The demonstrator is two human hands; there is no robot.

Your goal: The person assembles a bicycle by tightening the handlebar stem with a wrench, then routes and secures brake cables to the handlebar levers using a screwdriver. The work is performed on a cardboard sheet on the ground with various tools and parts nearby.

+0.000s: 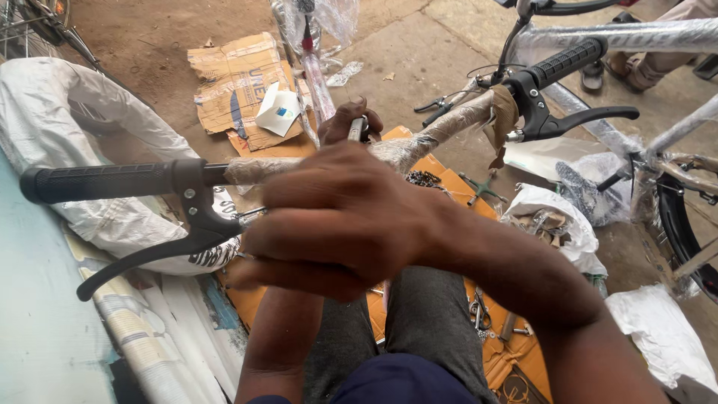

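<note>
Your right hand (336,221) wraps the wrapped handlebar (419,142) centre; your left hand (345,123), farther off, pinches a metal tool (357,129).

We are noting that the right hand (336,221) is covering the middle of the handlebar (441,127), hiding its clamp. The left hand (345,120) is mostly hidden behind it, gripping a metal tool (357,129) whose head is not showing.
</note>
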